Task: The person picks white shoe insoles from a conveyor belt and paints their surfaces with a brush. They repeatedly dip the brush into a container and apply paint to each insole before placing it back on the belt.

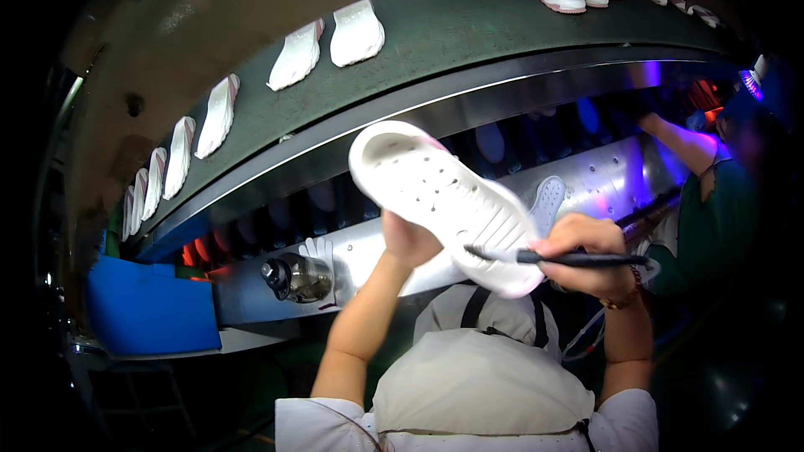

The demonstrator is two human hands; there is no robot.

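Head view: what do the two grips hold?

The left grip (410,238) supports a white shoe sole (435,192) from beneath, by one long edge, its fingers largely hidden. The right grip (590,253) pinches a slim black tool (605,260) between thumb and fingers.

And where is the sole exactly?

Raised over the worktop (356,247), its ribbed, pitted face up. The tool's tip lies over the ribbed end; contact cannot be told.

What could spoil things there?

Too firm a stroke could send the tip skidding off the ribs and marking the rim. The left grip sits well away from that end, so pressure might also pivot the sole, or tip it out of the hand.

Anything further out?

A pale perforated piece (548,199) lies partly behind the sole; a dropped sole could strike it. To the left, a dark bottle (306,278) rests beside a white glove (319,249); a careless left forearm could knock it.

And beyond?

Other soles (358,32) lie along a green belt (435,25); one set down carelessly among them could rub its neighbour.
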